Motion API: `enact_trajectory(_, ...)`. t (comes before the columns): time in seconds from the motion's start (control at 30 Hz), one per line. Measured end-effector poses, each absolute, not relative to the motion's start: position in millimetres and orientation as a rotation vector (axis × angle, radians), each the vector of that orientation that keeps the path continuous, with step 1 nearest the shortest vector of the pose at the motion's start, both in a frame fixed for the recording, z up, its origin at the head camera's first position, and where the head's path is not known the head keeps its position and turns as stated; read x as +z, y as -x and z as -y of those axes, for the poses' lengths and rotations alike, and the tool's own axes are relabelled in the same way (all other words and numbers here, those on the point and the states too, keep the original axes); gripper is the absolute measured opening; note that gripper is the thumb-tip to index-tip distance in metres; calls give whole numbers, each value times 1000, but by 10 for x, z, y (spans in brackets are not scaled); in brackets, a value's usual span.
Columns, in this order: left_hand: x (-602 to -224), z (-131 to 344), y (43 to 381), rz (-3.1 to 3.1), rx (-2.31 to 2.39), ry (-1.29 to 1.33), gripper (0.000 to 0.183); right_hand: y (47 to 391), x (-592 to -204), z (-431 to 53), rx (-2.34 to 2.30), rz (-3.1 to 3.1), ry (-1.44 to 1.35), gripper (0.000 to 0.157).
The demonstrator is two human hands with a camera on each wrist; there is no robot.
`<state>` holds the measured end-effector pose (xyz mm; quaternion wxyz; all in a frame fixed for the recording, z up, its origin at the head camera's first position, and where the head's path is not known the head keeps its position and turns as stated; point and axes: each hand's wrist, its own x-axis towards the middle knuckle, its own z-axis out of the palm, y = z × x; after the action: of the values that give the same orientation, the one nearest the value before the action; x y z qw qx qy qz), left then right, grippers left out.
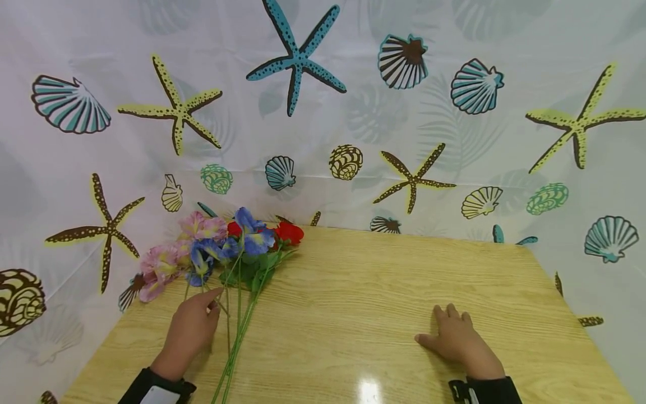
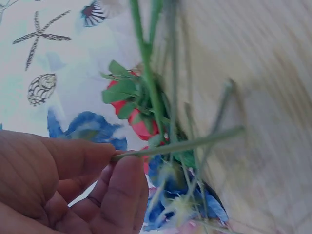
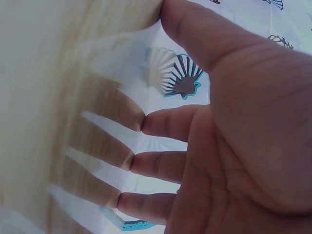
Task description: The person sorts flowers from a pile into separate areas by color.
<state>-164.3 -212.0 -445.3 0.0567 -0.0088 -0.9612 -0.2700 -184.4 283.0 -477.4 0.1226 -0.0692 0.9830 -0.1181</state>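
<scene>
In the head view my left hand (image 1: 193, 325) is at the left of the table, just below the blossoms of a bunch of artificial flowers. Thumb and forefinger pinch a thin green flower stem (image 2: 190, 144), whose free end sticks out past the fingertips. Which blossom it belongs to I cannot tell. Around that hand lie blue irises (image 1: 257, 241), pink irises (image 1: 160, 262) and red roses (image 1: 289, 232) with green leaves. On the right side of the table, my right hand (image 1: 456, 339) rests its spread fingertips on the wood, holding nothing.
Long green stems (image 1: 239, 331) run from the flowers toward the table's near edge. The light wooden table (image 1: 363, 292) reflects a bright spot near the front. Behind it hangs a white cloth (image 1: 323, 196) printed with starfish and shells.
</scene>
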Motion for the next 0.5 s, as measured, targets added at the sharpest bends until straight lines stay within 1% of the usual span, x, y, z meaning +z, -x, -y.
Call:
enact_trajectory(0.17,-4422,2002,1640,2881,-1034,41,42,1840,-4763,-2825,-350,-2864,198,97)
enact_trajectory(0.4,-4489,1764,1667,2736,-1710,-7,47,1837,-4749,-2812,-366,-2860,195,97)
enact_trajectory(0.5,-4502,1647,1679,2648,-1886,-49,49,1835,-4751,-2817,-362,-2855,188,98)
